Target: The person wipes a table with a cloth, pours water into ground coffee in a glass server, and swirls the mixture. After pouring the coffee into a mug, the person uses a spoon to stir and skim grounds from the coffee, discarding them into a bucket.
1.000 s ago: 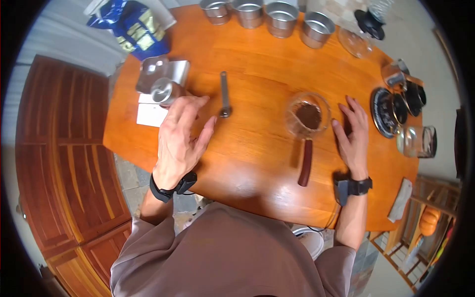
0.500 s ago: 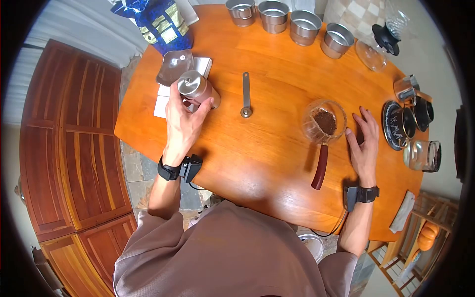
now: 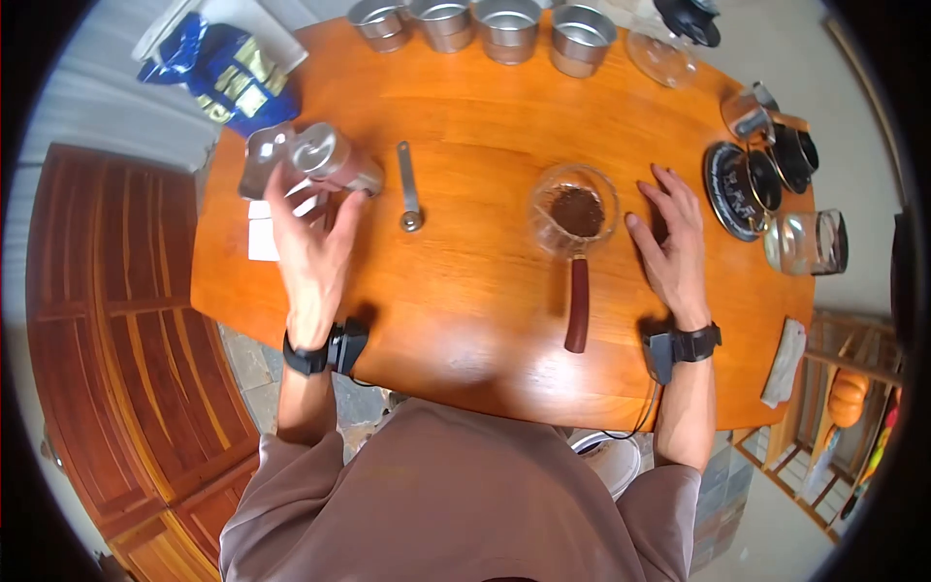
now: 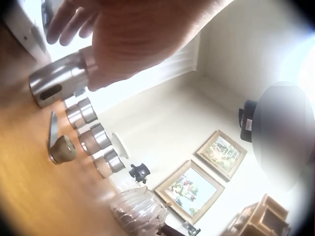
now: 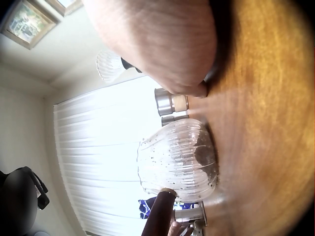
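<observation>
A steel hand coffee grinder (image 3: 335, 160) with a brownish band stands on the table at the left, upright. My left hand (image 3: 312, 233) is right beside it, index finger along its left side, thumb near its lower right; the fingers look straight and spread in the left wrist view, close by the grinder (image 4: 56, 81). Toward the right, a clear ribbed glass pot (image 3: 553, 233) with a dark wooden side handle (image 3: 578, 306) contains ground coffee (image 3: 577, 210). Just right of this pot my right hand (image 3: 676, 242) rests on the table, fingers loosely spread, holding nothing.
A steel measuring spoon (image 3: 407, 184) lies between grinder and pot. Behind the grinder are a clear dish (image 3: 262, 160), a white slab (image 3: 262, 238) and a blue bag (image 3: 228, 82). Several steel cups (image 3: 509, 29) line the back. A black round plate (image 3: 732, 194) and glass jar (image 3: 805, 242) stand right.
Half a second ago my left fingers wrapped the grinder; now they are straighter and spread wider. The grinder stands slightly nearer the spoon. My right hand stays beside the pot. The head view has shifted.
</observation>
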Demonstrator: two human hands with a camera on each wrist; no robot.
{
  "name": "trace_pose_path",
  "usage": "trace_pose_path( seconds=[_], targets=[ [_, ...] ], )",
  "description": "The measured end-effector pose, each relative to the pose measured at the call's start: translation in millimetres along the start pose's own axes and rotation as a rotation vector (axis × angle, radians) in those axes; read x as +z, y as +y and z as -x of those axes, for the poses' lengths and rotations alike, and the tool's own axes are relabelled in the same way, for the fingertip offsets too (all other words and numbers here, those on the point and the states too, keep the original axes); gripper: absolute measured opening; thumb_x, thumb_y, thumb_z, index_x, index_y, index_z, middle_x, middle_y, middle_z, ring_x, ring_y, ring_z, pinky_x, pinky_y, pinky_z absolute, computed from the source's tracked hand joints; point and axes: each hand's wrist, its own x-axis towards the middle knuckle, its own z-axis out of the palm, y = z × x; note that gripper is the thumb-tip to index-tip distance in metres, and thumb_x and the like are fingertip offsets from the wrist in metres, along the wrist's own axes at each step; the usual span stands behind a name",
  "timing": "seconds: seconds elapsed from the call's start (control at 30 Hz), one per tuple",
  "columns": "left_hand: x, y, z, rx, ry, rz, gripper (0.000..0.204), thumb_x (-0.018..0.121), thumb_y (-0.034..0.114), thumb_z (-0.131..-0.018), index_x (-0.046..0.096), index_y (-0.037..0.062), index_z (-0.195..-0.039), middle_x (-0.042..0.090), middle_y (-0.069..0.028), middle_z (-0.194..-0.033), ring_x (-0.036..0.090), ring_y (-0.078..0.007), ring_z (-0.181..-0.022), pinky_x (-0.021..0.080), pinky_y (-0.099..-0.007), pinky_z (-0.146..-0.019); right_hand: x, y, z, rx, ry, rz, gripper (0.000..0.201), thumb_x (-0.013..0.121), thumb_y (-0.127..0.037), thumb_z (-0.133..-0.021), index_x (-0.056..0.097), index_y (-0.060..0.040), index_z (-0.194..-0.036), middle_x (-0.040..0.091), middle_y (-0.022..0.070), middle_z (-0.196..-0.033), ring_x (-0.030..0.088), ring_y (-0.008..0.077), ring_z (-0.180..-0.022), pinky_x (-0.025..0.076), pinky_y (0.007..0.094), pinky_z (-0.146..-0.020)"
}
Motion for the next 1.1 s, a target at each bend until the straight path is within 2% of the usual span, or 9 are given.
trace_pose_path(
  seconds=[0.03,0.1,0.23,0.5,0.57,0.6,0.7,0.83,1.1],
  targets=[
    [-4.9,-1.7,7.6,0.054,0.055,-0.137,0.077,0.079,0.006,-0.08,0.035,-0.0026,-0.142,0.058,-0.0118,-0.109,0.061,-0.0187,-0.086,0.055,-0.0291,-0.074,0.2,-0.5,-0.1,-0.008,-0.003,-0.002,0.037,0.068,-0.017,-0.087,0.063,-0.0004,-0.12,0.051,0.0166,-0.142,0.04,0.0369,-0.137,0.03,0.046,-0.113],
    [-12.6,2.3,18.9,0.039,-0.071,-0.192,0.077,0.08,0.009,-0.079,0.037,-0.0007,-0.141,0.06,-0.0102,-0.101,0.061,-0.0171,-0.082,0.052,-0.029,-0.065,-0.3,-0.9,0.1,0.0,-0.013,0.006,0.038,0.068,-0.018,-0.087,0.063,-0.0004,-0.12,0.051,0.0164,-0.142,0.04,0.0368,-0.137,0.031,0.0462,-0.113],
    [7.2,25.3,31.9,0.008,-0.145,-0.067,0.078,0.082,0.013,-0.078,0.037,-0.0011,-0.14,0.059,-0.0104,-0.097,0.059,-0.0168,-0.074,0.049,-0.0276,-0.056,0.2,-1.0,1.3,-0.018,0.002,-0.004,0.038,0.068,-0.017,-0.087,0.063,-0.0005,-0.12,0.052,0.0166,-0.142,0.04,0.0373,-0.137,0.031,0.0463,-0.113],
    [9.3,11.4,4.6,-0.083,-0.05,-0.174,0.085,0.087,0.022,-0.074,0.035,-0.0074,-0.135,0.057,-0.0166,-0.101,0.06,-0.0223,-0.078,0.052,-0.0326,-0.066,2.1,-0.1,0.6,-0.013,0.005,-0.009,0.039,0.067,-0.016,-0.087,0.062,-0.0001,-0.121,0.051,0.0174,-0.143,0.04,0.0376,-0.137,0.029,0.0463,-0.114],
    [18.1,-3.7,-8.9,0.274,0.089,-0.253,0.084,0.087,0.026,-0.073,0.037,-0.0077,-0.131,0.058,-0.0195,-0.105,0.063,-0.025,-0.082,0.053,-0.0326,-0.07,2.5,1.1,1.4,-0.024,-0.005,-0.016,0.039,0.067,-0.017,-0.087,0.062,0.0,-0.122,0.05,0.0172,-0.144,0.039,0.0371,-0.137,0.029,0.0459,-0.114],
    [21.6,0.6,-13.9,0.322,0.13,-0.281,0.077,0.085,0.022,-0.076,0.038,-0.007,-0.129,0.061,-0.0205,-0.107,0.065,-0.0264,-0.084,0.054,-0.0328,-0.073,2.4,1.3,1.0,-0.015,-0.011,-0.013,0.039,0.066,-0.017,-0.088,0.061,0.0,-0.123,0.049,0.0172,-0.145,0.039,0.0369,-0.138,0.029,0.0456,-0.114],
    [23.3,6.1,-22.3,0.085,-0.048,0.075,0.069,0.082,0.015,-0.08,0.038,-0.0063,-0.129,0.063,-0.0191,-0.103,0.066,-0.0255,-0.083,0.054,-0.0331,-0.073,1.5,0.9,0.8,-0.015,-0.017,-0.017,0.039,0.066,-0.018,-0.089,0.061,-0.0002,-0.123,0.048,0.017,-0.145,0.039,0.0365,-0.138,0.029,0.0451,-0.115],
    [13.2,-2.2,-24.2,0.021,-0.08,0.071,0.062,0.078,0.01,-0.082,0.038,-0.0056,-0.126,0.065,-0.0178,-0.1,0.066,-0.0254,-0.082,0.053,-0.0346,-0.073,0.9,1.1,0.8,-0.018,-0.022,-0.021,0.039,0.065,-0.019,-0.089,0.061,-0.0004,-0.124,0.048,0.0165,-0.145,0.038,0.0361,-0.138,0.029,0.0445,-0.115],
    [-11.9,0.8,-2.3,0.109,0.068,-0.151,0.072,0.08,0.011,-0.08,0.036,-0.0076,-0.133,0.06,-0.0216,-0.112,0.065,-0.0297,-0.088,0.054,-0.0357,-0.074,1.7,0.6,1.8,-0.001,-0.038,-0.023,0.039,0.065,-0.019,-0.09,0.061,-0.0004,-0.124,0.048,0.0165,-0.145,0.038,0.0362,-0.138,0.029,0.0444,-0.115]
  ],
)
